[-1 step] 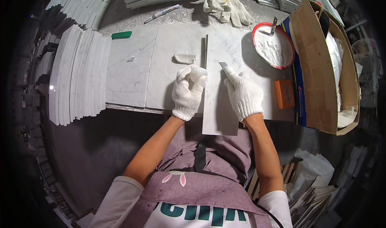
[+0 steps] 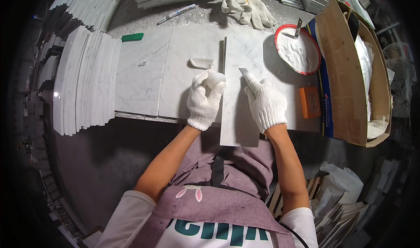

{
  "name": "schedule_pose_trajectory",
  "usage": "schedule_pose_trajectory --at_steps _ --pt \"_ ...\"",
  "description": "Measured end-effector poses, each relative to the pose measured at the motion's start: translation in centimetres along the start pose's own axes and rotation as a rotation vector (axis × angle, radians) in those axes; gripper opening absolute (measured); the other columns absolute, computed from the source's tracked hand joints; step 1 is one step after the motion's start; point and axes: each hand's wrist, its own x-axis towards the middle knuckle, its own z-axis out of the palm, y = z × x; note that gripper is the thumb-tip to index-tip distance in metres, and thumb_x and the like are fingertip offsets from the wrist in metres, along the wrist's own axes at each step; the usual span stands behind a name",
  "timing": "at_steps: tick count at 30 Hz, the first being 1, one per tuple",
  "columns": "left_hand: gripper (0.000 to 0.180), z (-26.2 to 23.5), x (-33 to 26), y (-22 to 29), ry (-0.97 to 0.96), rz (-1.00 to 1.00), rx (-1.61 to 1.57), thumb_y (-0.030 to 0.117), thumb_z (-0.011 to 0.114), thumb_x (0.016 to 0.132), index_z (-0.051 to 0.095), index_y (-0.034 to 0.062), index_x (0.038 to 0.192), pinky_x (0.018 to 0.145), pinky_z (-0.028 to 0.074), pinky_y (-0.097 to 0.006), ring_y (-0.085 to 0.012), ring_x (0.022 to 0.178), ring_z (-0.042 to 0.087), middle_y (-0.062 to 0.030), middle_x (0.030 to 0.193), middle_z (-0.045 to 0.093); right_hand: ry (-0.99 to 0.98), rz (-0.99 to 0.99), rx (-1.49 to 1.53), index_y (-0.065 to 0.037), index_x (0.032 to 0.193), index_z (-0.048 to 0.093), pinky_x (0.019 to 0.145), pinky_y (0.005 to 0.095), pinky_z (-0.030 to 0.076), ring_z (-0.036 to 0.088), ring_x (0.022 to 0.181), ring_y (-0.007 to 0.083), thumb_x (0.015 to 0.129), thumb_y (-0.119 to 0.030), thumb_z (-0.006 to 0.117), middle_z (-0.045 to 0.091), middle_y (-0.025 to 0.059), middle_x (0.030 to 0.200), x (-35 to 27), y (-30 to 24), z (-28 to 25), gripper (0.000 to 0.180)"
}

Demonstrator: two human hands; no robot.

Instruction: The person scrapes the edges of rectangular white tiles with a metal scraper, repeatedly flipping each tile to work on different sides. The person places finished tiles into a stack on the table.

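Observation:
Both my hands wear white knit gloves. My left hand [image 2: 205, 100] is closed on a small whitish rounded piece [image 2: 215, 79], whose kind I cannot make out, beside the left edge of a long white marble tile [image 2: 240, 112]. That tile lies raised over other tiles, its near end jutting past the table edge toward me. Over its right side, my right hand [image 2: 267, 101] grips a narrow metal scraper blade [image 2: 243, 71], index finger stretched along it; the handle is hidden in the glove. Beyond my left hand lies a folded whitish cloth-like piece [image 2: 201, 63].
A red-rimmed bowl of white paste [image 2: 298, 51] holds another metal blade. An orange box [image 2: 309, 102] and an open cardboard carton [image 2: 345, 73] stand at right. Stacked tiles [image 2: 83, 82] line the left. Spare gloves [image 2: 251, 12], a marker [image 2: 176, 14] and a green piece [image 2: 132, 37] lie farther back.

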Motion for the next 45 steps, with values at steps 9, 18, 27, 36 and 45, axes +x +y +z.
schedule_pose_trajectory --at_steps 9,18,27,36,45 --pt "0.033 -0.3 -0.2 -0.2 -0.020 0.019 0.077 0.020 0.078 0.092 0.064 0.0030 0.116 0.084 0.053 -0.030 -0.0148 0.091 0.065 -0.0058 0.102 0.070 0.131 -0.042 0.201 -0.029 0.127 0.065 0.061 0.0469 0.052 0.068 0.073 0.0341 0.096 -0.022 0.062 0.067 0.0141 0.086 -0.4 1.1 0.6 0.032" --pt "0.045 -0.2 -0.2 0.1 -0.060 -0.195 -0.065 0.019 0.081 0.089 0.060 0.0036 0.127 0.091 0.054 -0.034 -0.0211 0.103 0.067 -0.0105 0.116 0.067 -0.010 -0.004 0.030 -0.026 0.121 0.065 0.061 0.0490 0.052 0.067 0.074 0.0354 0.096 -0.023 0.062 0.065 0.0143 0.087 -0.6 0.4 0.3 0.025" --pt "0.040 -1.8 1.5 -0.5 -0.046 0.011 0.060 0.014 0.077 0.090 0.063 0.0082 0.127 0.094 0.055 -0.037 -0.0260 0.110 0.067 -0.0116 0.119 0.069 0.214 0.084 0.443 -0.021 0.135 0.066 0.064 0.0387 0.051 0.064 0.074 0.0266 0.094 -0.016 0.070 0.062 0.0126 0.084 -4.6 0.0 0.7 0.042" --pt "0.054 -3.1 5.8 1.3 -0.228 0.475 0.640 0.004 0.073 0.078 0.067 0.0127 0.131 0.096 0.049 -0.043 -0.0302 0.111 0.064 -0.0104 0.122 0.066 0.406 0.007 0.645 -0.014 0.136 0.067 0.067 0.0383 0.052 0.063 0.072 0.0282 0.088 -0.007 0.073 0.067 0.0146 0.082 -5.9 -1.2 2.2 0.049" --pt "0.056 -1.9 6.9 0.9 -0.211 0.626 0.778 0.010 0.075 0.073 0.068 0.0168 0.129 0.096 0.046 -0.047 -0.0308 0.108 0.059 -0.0072 0.116 0.064 0.396 0.013 0.606 -0.015 0.132 0.069 0.065 0.0391 0.051 0.061 0.069 0.0291 0.087 -0.011 0.076 0.065 0.0122 0.079 -5.9 -1.0 2.7 0.046"
